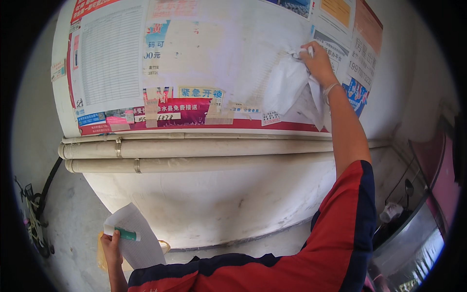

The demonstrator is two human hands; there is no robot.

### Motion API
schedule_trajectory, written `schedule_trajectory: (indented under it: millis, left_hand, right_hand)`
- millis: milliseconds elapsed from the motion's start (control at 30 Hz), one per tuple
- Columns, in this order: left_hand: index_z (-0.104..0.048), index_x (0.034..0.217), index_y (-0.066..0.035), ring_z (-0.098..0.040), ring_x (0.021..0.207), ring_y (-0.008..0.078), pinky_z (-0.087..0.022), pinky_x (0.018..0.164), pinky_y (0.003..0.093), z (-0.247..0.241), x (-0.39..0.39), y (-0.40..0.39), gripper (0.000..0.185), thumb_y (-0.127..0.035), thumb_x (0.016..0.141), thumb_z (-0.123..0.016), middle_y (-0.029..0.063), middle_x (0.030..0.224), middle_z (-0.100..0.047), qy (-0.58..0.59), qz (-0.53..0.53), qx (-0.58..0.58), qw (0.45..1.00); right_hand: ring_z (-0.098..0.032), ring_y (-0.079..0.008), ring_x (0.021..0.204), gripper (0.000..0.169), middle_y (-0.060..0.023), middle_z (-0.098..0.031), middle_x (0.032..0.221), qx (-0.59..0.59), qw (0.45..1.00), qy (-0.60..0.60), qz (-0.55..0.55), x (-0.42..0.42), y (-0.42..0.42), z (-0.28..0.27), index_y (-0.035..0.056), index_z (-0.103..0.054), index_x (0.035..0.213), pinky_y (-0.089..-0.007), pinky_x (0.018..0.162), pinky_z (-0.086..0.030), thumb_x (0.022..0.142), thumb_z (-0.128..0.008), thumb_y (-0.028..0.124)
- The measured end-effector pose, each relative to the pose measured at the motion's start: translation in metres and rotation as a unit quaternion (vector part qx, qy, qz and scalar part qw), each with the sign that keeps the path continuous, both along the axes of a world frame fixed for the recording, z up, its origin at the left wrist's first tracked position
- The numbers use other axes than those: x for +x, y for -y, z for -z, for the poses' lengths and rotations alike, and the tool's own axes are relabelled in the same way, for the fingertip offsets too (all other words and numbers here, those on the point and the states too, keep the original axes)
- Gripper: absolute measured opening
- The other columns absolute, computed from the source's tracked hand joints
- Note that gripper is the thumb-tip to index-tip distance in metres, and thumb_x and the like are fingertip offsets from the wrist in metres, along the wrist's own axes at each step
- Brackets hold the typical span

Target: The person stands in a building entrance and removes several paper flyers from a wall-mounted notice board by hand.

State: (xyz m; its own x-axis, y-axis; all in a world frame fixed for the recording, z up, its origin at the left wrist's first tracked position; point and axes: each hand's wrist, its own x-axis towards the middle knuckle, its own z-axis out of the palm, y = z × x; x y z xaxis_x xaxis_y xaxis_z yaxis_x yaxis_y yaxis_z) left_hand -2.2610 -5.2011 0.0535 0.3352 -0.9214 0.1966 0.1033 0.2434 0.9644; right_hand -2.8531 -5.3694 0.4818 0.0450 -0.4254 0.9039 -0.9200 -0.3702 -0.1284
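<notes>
Up against the notice board, my right hand (319, 64) grips a crumpled white sheet of paper (286, 84) by its upper part. The sheet hangs in folds over the board, its lower corner near the bottom red border. Something small and white also shows between the fingers; I cannot tell what it is. Low on the left, my left hand (112, 248) holds a printed paper sheet (140, 233) with table lines. Under that thumb a green glue stick (127, 234) lies across the sheet. Flat on the board's left side is another sheet with a printed table (111, 58).
Posters and torn paper scraps (178, 109) cover the board. Below it, pipes (226, 149) run along the wall. A yellow plastic bag (101, 252) shows behind my left hand. A bicycle (34, 215) stands far left, and a vehicle with a mirror (409, 188) at right.
</notes>
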Motion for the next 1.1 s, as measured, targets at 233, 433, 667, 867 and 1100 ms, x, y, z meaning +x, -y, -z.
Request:
schedule_trajectory:
  millis: [233, 433, 667, 867, 1100]
  left_hand:
    - [-0.059, 0.096, 0.004, -0.054, 0.071, 0.0089, -0.042, 0.065, 0.0249, -0.007, -0.003, -0.001, 0.026, -0.019, 0.084, -0.061, 0.0034, 0.082, -0.062, -0.012, -0.012, 0.015, 1.0]
    - [-0.059, 0.096, 0.004, -0.054, 0.071, 0.0091, -0.042, 0.065, 0.0247, -0.001, -0.007, 0.006, 0.027, -0.019, 0.083, -0.062, 0.0041, 0.083, -0.062, -0.017, 0.017, 0.021, 0.999]
    - [-0.059, 0.097, 0.003, -0.054, 0.071, 0.0093, -0.042, 0.065, 0.0248, 0.005, -0.004, 0.006, 0.028, -0.02, 0.083, -0.063, 0.004, 0.084, -0.062, -0.008, 0.005, 0.015, 1.0]
    - [-0.058, 0.098, 0.003, -0.054, 0.073, 0.009, -0.042, 0.066, 0.0247, 0.003, 0.004, 0.01, 0.026, -0.019, 0.083, -0.062, 0.0038, 0.084, -0.061, -0.013, 0.016, 0.032, 0.999]
    - [-0.059, 0.096, 0.002, -0.054, 0.071, 0.0082, -0.042, 0.065, 0.024, 0.005, -0.002, 0.007, 0.024, -0.018, 0.084, -0.062, 0.003, 0.083, -0.061, -0.023, 0.016, 0.014, 1.0]
  right_hand:
    - [-0.056, -0.0298, 0.098, 0.033, -0.014, -0.054, 0.101, 0.009, 0.985, -0.121, 0.126, 0.019, 0.011, 0.006, 0.0086, -0.06, 0.102, -0.0378, 0.08, -0.046, 0.075, -0.066, 0.027]
    - [-0.056, -0.035, 0.089, 0.021, -0.018, -0.059, 0.094, -0.031, 0.975, -0.149, 0.161, 0.016, 0.02, 0.004, 0.0021, -0.059, 0.091, -0.0419, 0.078, -0.045, 0.08, -0.06, 0.02]
    - [-0.056, -0.0385, 0.082, 0.018, -0.0213, -0.059, 0.088, 0.103, 0.972, -0.212, -0.014, 0.035, -0.017, 0.074, -0.0001, -0.054, 0.088, -0.0432, 0.074, -0.044, 0.078, -0.061, 0.013]
    - [-0.059, -0.0324, 0.083, 0.022, -0.0196, -0.06, 0.086, 0.043, 0.997, -0.038, -0.058, 0.036, -0.02, 0.044, 0.0047, -0.052, 0.094, -0.0381, 0.074, -0.045, 0.077, -0.063, 0.014]
    - [-0.061, -0.0384, 0.084, 0.028, -0.0195, -0.064, 0.087, 0.056, 0.987, -0.061, 0.137, 0.045, 0.008, 0.009, 0.0097, -0.054, 0.103, -0.0425, 0.075, -0.047, 0.079, -0.061, 0.023]
